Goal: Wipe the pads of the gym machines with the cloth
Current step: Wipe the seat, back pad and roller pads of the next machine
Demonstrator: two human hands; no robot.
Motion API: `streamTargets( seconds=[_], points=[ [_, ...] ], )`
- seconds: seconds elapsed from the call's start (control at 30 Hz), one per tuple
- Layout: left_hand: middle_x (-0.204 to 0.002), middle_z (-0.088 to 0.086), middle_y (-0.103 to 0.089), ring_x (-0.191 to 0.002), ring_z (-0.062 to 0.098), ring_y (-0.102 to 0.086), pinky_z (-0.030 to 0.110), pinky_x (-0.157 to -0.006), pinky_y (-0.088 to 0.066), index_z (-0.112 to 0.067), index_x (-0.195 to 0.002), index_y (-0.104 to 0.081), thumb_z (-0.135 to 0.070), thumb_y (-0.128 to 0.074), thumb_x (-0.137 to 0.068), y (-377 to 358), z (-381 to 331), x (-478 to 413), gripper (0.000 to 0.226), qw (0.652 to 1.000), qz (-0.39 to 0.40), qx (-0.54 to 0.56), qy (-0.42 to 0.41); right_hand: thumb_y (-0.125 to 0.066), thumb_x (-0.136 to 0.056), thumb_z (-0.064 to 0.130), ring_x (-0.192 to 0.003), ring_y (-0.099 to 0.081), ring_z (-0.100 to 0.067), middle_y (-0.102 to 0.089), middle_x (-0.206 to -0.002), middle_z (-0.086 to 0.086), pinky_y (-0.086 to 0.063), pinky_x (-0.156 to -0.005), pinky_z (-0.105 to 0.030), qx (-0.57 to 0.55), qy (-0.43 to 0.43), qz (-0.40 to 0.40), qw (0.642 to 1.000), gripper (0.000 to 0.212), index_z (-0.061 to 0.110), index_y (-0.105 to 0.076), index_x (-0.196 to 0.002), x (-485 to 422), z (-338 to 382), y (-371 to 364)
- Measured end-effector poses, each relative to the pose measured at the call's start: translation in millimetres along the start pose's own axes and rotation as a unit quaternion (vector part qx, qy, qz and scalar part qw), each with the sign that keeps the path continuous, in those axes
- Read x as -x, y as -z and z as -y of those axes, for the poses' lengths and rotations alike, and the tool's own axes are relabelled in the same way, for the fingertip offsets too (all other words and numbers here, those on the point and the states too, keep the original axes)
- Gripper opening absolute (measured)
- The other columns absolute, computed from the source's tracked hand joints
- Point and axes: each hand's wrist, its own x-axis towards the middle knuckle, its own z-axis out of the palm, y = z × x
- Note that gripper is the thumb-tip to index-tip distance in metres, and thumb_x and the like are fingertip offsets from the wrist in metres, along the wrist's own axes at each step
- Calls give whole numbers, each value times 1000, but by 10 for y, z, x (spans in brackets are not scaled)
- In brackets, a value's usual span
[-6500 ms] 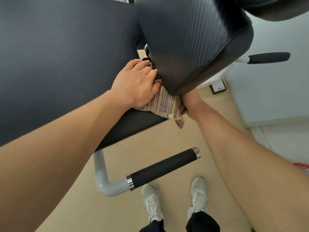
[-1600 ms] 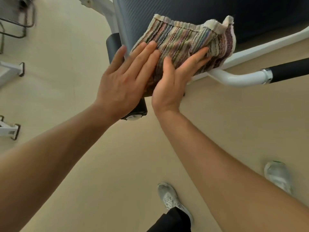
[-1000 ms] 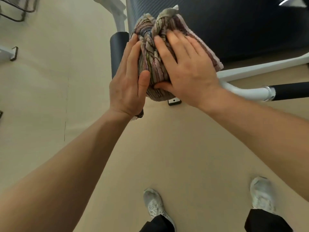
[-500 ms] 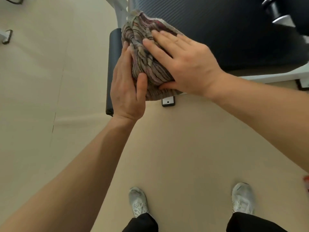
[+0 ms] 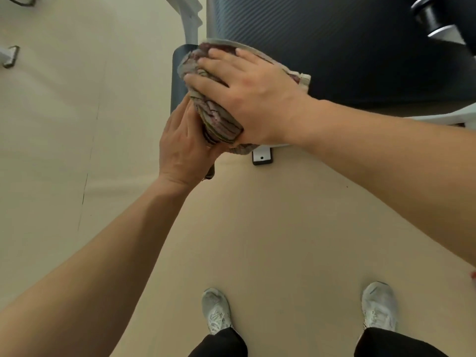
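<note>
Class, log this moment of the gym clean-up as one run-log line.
step: wiping | cloth: bunched at corner of dark pad | right hand: pressing on top | left hand: against cloth's lower left side

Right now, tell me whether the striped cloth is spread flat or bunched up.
Bunched up: the cloth is a creased wad between the right hand pressing on top and the left hand against it.

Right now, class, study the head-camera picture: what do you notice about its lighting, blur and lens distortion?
Head view: soft, even light, no hard shadows on the floor, a faint sheen on the dark pad. Head view: the wide lens stretches both forearms toward the lower corners. Head view: the right hand, left hand and striped cloth look sharp; the metal-capped handle at top right is smeared.
</note>
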Motion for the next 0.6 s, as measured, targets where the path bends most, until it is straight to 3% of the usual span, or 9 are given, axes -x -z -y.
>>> streamTargets(
  seconds=[0.07, 0.17, 0.27, 0.4, 0.5, 0.6],
  points=[
    [-145, 10, -56, -136, 26, -49, 31, -113, -37, -6, -143, -47, -65, -63, -87, -13, 47, -7, 83, 999, 22, -31, 10, -73, -74, 60, -149, -31, -31, -40, -156, -9, -18, -125, -47, -5, 22, 5, 1000, 103, 23, -25, -157, -103, 4, 26],
    [-143, 9, -57, -135, 25, -49, 32, -111, -40, -6, -142, -51, -57, -69, -88, 68, 59, 2, 76, 999, 34, -26, -12, -67, -82, 61, -153, -25, -28, -33, -162, -10, -15, -127, -44, -29, 7, -20, 999, 98, 19, -24, -159, 56, -103, -14],
    [-148, 11, -54, -140, 24, -47, 29, -115, -39, -2, -144, -49, -36, -70, -94, 194, -92, 6, 64, 998, -10, -1, -61, -56, -92, 58, -154, -23, -30, -24, -166, -14, -18, -127, -44, -34, -38, -42, 998, 90, 13, -19, -161, 428, -233, -66],
    [-153, 19, -45, -143, 29, -43, 44, -113, -43, 3, -147, -45, -15, -57, -103, 215, -169, -70, 49, 987, -42, -19, -152, -52, -95, 53, -153, -24, -33, -23, -165, -19, -21, -125, -48, -15, -107, -38, 993, 86, 7, -17, -160, 699, -329, -103],
    [-155, 19, -42, -145, 30, -40, 47, -114, -41, 5, -149, -40, -21, -46, -107, 153, -87, -107, 50, 990, -35, 2, -136, -38, -99, 55, -154, -21, -35, -20, -166, -21, -20, -125, -50, -2, -97, -28, 995, 82, 5, -13, -160, 585, -261, -79],
    [-150, 19, -49, -142, 35, -44, 47, -115, -38, 5, -146, -46, -33, -28, -109, 71, -16, -32, 56, 996, -16, 10, -85, -25, -96, 61, -154, -19, -34, -20, -166, -20, -18, -126, -49, -19, -35, 0, 999, 83, 9, -17, -160, 223, -116, -6]
  ],
)
